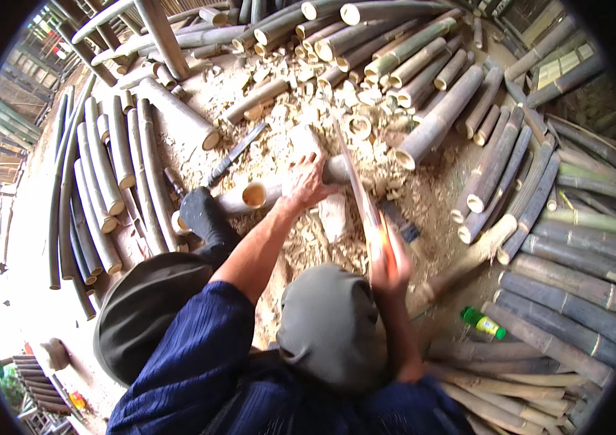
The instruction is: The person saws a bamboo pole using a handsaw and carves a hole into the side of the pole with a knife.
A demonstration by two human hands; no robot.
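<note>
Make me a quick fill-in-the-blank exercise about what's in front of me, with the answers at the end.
1. The hand resting on the bamboo pole is the person's ____ one.
2. The other hand holds a tool with a long, narrow ____.
3. The bottle lying at the lower right is mainly ____ in colour.
4. The person's sleeves are dark ____.
Missing words: left; blade; green; blue.

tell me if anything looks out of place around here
One green bottle lies on its side at the right, next to bamboo poles; small, bright and manufactured, it looks odd among them.
</note>
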